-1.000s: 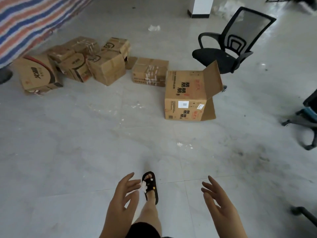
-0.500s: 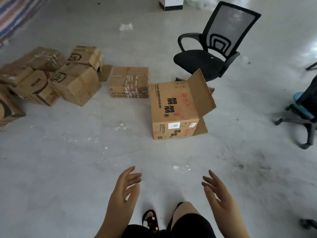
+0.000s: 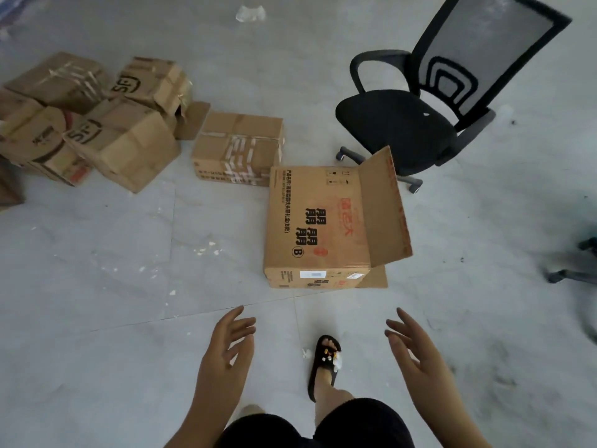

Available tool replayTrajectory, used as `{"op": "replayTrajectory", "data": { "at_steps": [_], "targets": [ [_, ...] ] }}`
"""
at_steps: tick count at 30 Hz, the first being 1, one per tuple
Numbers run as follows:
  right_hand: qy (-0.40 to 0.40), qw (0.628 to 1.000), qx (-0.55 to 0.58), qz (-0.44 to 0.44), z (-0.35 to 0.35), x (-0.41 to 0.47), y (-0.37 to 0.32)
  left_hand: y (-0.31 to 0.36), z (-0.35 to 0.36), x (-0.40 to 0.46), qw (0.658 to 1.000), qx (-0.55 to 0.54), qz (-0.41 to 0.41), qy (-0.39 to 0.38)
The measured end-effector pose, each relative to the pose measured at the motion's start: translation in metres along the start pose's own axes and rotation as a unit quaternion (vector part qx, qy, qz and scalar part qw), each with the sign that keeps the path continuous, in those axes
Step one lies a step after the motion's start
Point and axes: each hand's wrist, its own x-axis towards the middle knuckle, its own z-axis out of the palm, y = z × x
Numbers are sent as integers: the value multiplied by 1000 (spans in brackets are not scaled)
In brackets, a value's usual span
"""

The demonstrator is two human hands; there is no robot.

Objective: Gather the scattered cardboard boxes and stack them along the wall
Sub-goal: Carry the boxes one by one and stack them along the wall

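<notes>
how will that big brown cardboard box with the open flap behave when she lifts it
The big brown cardboard box with black print looks stiff, its faces flat and uncrushed. Its raised side flap would probably swing loose when lifted. One end stands open, so it may be empty and light, though the inside is hidden.

both arms reach forward and down. the left hand (image 3: 226, 347) and right hand (image 3: 416, 350) are held apart, palms facing each other, fingers loosely spread (holding nothing). one sandalled foot (image 3: 324, 367) is forward between them.
</notes>
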Motion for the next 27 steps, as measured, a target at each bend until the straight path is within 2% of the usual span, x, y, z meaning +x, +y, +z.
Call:
{"op": "replayTrajectory", "data": {
  "at_steps": [4, 8, 11, 14, 16, 20, 27],
  "targets": [
    [-19, 999, -22, 42, -20, 70, 7, 8, 36, 49, 999, 18, -37, 7],
    [-23, 994, -33, 99, -17, 133, 41, -16, 61, 112, 995, 39, -90, 20],
    [-6, 986, -36, 161, 2, 186, 93, -68, 87, 173, 989, 60, -132, 33],
    [17, 973, -13, 228, 34, 245, 162, -152, 123, 235, 979, 87, -185, 16],
    [30, 964, 13, 262, 58, 285, 205, -207, 146, 270, 968, 95, -231, 31],
    [83, 954, 67, 282, 100, 355, 275, -290, 175, 337, 930, -2, -337, 148],
    [179, 933, 178, 255, 140, 410, 318, -352, 193, 387, 924, -152, -303, 176]
  ]
}}
